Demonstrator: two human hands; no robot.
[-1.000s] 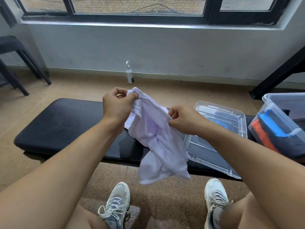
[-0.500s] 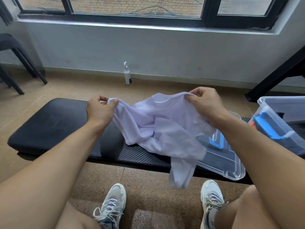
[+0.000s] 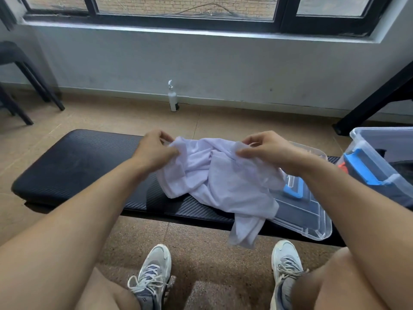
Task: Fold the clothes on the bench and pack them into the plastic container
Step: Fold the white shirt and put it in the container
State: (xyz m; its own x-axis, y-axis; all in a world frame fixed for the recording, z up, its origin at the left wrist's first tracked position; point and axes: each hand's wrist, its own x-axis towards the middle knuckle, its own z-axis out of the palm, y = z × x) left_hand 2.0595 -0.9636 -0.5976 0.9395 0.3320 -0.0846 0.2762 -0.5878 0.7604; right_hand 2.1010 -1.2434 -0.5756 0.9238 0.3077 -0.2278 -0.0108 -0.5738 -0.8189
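While both hands (image 3: pixel 207 151) pinch it, white garment (image 3: pixel 225 184) droops over bench (image 3: pixel 85 159).

I see both forearms bare to the frame edge, no sleeves, watch or rings on left hand (image 3: pixel 154 151) or right hand (image 3: pixel 266 148). Knees bare. Feet in pale grey-white mesh sneakers (image 3: pixel 152 276) with darker blue-grey tongues and off-white laces.

Garment (image 3: pixel 219 182) on bench (image 3: pixel 73 166), lid (image 3: pixel 312 218) right.

bench (image 3: pixel 73 162) bare at left; lid (image 3: pixel 312 211) and container (image 3: pixel 380 157) crowd its right.
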